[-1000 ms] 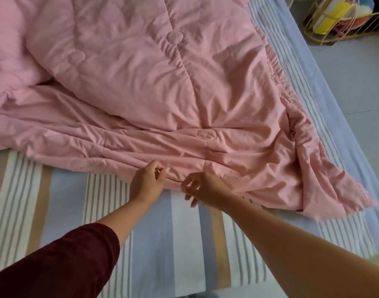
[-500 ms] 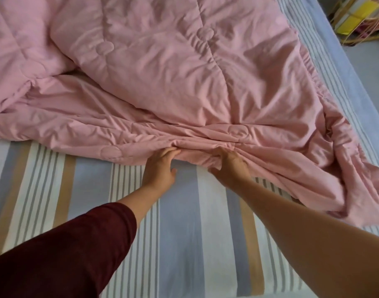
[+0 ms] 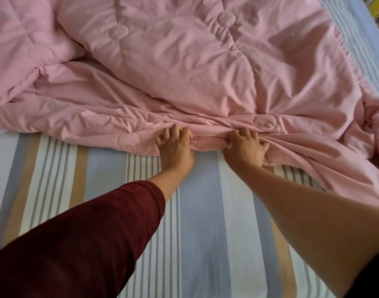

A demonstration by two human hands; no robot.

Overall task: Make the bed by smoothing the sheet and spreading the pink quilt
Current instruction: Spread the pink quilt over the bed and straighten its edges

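The head camera looks down on a rumpled, stitched pink quilt (image 3: pixel 184 61) heaped across the far part of the bed. It fills the upper half of the view, and its near edge runs crookedly from the left border down to the lower right. Nearer the person lies a smooth striped sheet (image 3: pixel 205 233) in bands of white, grey-blue and tan. The left hand (image 3: pixel 175 147) reaches out of a dark maroon sleeve (image 3: pixel 87 244) to the middle of the quilt's near edge. Its grip is curled into the fabric, fingers on top and thumb tucked at the hem, bunching a fold. The right hand (image 3: pixel 245 148), on a bare forearm, is just beside it. Its grip is likewise clenched on the same edge, and creases fan out to the right from under the fingers. A short stretch of gathered hem runs between the two hands.
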